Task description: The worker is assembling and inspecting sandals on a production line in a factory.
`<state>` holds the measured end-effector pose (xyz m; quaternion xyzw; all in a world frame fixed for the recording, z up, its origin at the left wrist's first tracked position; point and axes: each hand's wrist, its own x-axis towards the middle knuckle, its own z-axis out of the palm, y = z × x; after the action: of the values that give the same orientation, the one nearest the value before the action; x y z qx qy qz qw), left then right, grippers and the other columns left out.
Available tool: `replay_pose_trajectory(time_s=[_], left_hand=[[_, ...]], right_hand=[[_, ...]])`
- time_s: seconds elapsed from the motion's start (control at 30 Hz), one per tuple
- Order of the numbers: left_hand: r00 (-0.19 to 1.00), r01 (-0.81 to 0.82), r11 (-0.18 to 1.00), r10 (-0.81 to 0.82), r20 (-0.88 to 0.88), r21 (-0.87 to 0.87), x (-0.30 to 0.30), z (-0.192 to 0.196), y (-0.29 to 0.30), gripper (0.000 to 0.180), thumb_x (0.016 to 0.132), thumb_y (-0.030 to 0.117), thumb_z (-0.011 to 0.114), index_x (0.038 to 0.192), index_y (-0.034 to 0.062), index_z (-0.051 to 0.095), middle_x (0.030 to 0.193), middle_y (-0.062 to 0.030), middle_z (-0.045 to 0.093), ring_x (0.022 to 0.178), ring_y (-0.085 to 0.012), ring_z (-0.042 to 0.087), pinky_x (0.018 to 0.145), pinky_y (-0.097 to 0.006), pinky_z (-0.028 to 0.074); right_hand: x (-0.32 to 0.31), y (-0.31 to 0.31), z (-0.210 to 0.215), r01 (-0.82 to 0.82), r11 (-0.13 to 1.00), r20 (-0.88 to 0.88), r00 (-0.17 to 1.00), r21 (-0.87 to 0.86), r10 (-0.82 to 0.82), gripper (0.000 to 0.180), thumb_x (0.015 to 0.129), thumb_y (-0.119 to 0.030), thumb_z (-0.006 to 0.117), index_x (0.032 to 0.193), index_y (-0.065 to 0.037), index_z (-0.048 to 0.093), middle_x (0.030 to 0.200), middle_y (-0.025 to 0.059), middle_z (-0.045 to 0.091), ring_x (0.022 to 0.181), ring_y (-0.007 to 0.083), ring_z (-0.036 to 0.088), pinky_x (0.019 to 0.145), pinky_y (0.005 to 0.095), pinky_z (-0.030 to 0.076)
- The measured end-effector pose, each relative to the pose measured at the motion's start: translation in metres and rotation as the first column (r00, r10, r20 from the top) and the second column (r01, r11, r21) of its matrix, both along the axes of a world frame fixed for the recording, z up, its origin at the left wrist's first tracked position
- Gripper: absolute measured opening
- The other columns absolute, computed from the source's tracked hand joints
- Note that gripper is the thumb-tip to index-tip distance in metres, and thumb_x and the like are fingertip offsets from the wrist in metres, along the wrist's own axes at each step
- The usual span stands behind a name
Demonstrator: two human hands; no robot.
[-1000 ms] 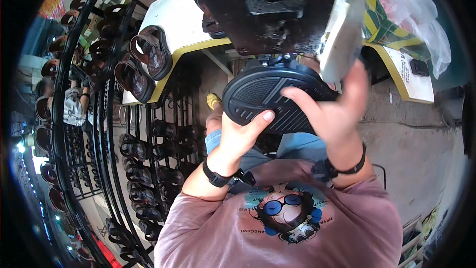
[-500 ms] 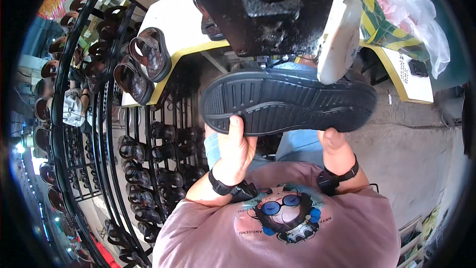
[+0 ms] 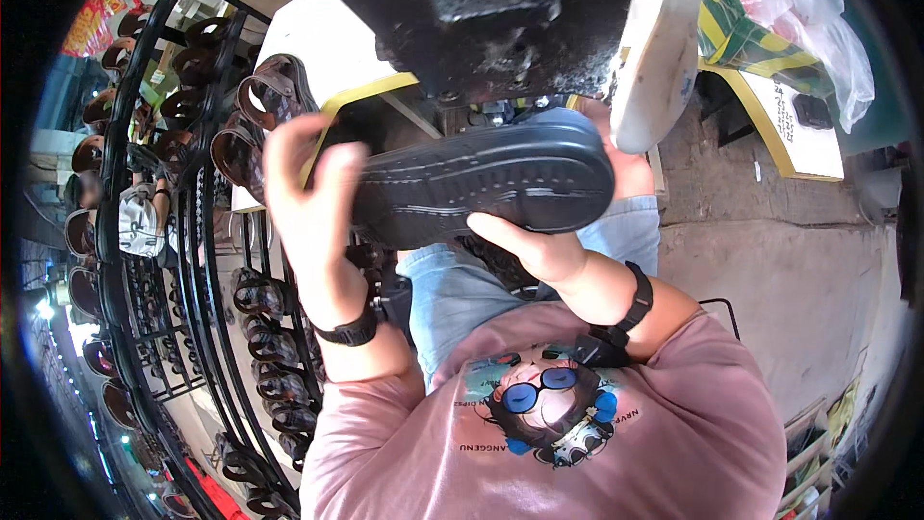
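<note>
A black sandal (image 3: 481,183) is held sole-up in front of me, its grooved underside facing me and its upper hidden. My right hand (image 3: 544,255) grips it from below, with the thumb against the edge of the sole. At the sandal's left end is my left hand (image 3: 313,207), smeared by motion, its thumb and fingers apart with nothing seen between them. Just beyond those fingers, a brown strapped sandal (image 3: 274,87) stands at the white table's corner. Above the held sandal hangs a dark, worn metal machine part (image 3: 520,10), with a pale, blade-shaped piece (image 3: 659,67) beside it.
Black racks (image 3: 120,164) on the left carry many sandals. The white table (image 3: 322,34) has a yellow edge. At the right, a green-and-yellow bag (image 3: 751,48) with clear plastic sits on another white tabletop (image 3: 794,140), near a small black object (image 3: 813,113). Another person (image 3: 144,217) is far left.
The sandal has shifted left and turned in my right hand, which has moved left with it. My left hand has let go of the sole and moved up and left toward the table's sandals.
</note>
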<state>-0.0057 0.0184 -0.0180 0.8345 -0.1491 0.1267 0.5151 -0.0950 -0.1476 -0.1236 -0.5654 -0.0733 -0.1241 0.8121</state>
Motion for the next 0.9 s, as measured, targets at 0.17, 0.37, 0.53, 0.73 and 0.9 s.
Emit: replay_pose_trajectory(time_s=[0.17, 0.37, 0.53, 0.73, 0.9], left_hand=[[0.806, 0.568, 0.819, -0.536, -0.250, 0.075, -0.011, 0.005, -0.057, 0.034, 0.066, 0.017, 0.082, 0.088, -0.0005, 0.063, 0.077, -0.0039, 0.065, 0.071, -0.0107, 0.059, 0.065, -0.025, 0.048], [0.763, 0.326, 0.743, -0.572, -0.302, -0.585, -0.040, -0.041, -0.053, 0.029, 0.076, 0.006, 0.076, 0.097, -0.0017, 0.058, 0.089, -0.0065, 0.066, 0.082, -0.0099, 0.061, 0.073, -0.023, 0.048], [0.821, 0.163, 0.572, -0.531, -0.211, -0.804, -0.065, -0.068, -0.065, 0.029, 0.083, 0.007, 0.068, 0.108, 0.0000, 0.055, 0.101, -0.0077, 0.064, 0.092, -0.0127, 0.060, 0.084, -0.028, 0.047], [0.768, 0.079, 0.439, -0.599, -0.225, -0.895, -0.075, -0.067, -0.076, 0.033, 0.086, 0.005, 0.063, 0.117, -0.0006, 0.052, 0.111, -0.0096, 0.061, 0.102, -0.0159, 0.057, 0.092, -0.031, 0.044], [0.814, 0.061, 0.508, -0.524, -0.252, -0.859, -0.058, -0.054, -0.063, 0.037, 0.081, 0.008, 0.069, 0.114, -0.0012, 0.054, 0.104, -0.0078, 0.062, 0.094, -0.0152, 0.059, 0.087, -0.029, 0.047]], right_hand=[[0.004, -0.020, 0.004, -0.011, 0.993, 0.071, 0.997, -0.121, 0.020, 0.048, 0.074, -0.006, 0.074, 0.118, -0.002, 0.054, 0.115, 0.0105, 0.058, 0.106, 0.0202, 0.056, 0.093, 0.0332, 0.044], [-0.016, -0.042, 0.005, 0.397, 0.591, 0.238, 0.913, -0.702, -0.331, 0.072, 0.062, -0.020, 0.085, 0.120, -0.001, 0.046, 0.111, 0.0154, 0.051, 0.096, 0.0243, 0.056, 0.084, 0.0355, 0.048], [-0.039, -0.046, -0.009, 0.271, 0.814, -0.043, 0.940, -0.513, -0.339, 0.081, 0.059, -0.031, 0.085, 0.124, -0.001, 0.046, 0.107, 0.0144, 0.047, 0.089, 0.0250, 0.055, 0.079, 0.0351, 0.049], [-0.026, -0.111, 0.073, 0.262, 0.451, 0.172, 0.958, -0.853, -0.231, 0.044, 0.063, -0.026, 0.078, 0.098, -0.004, 0.067, 0.092, 0.0097, 0.060, 0.081, 0.0262, 0.060, 0.072, 0.0326, 0.047], [-0.004, -0.099, 0.095, 0.208, 0.427, 0.194, 0.978, -0.880, -0.077, 0.039, 0.066, -0.031, 0.076, 0.094, -0.005, 0.068, 0.085, 0.0127, 0.065, 0.076, 0.0285, 0.061, 0.067, 0.0340, 0.048]])
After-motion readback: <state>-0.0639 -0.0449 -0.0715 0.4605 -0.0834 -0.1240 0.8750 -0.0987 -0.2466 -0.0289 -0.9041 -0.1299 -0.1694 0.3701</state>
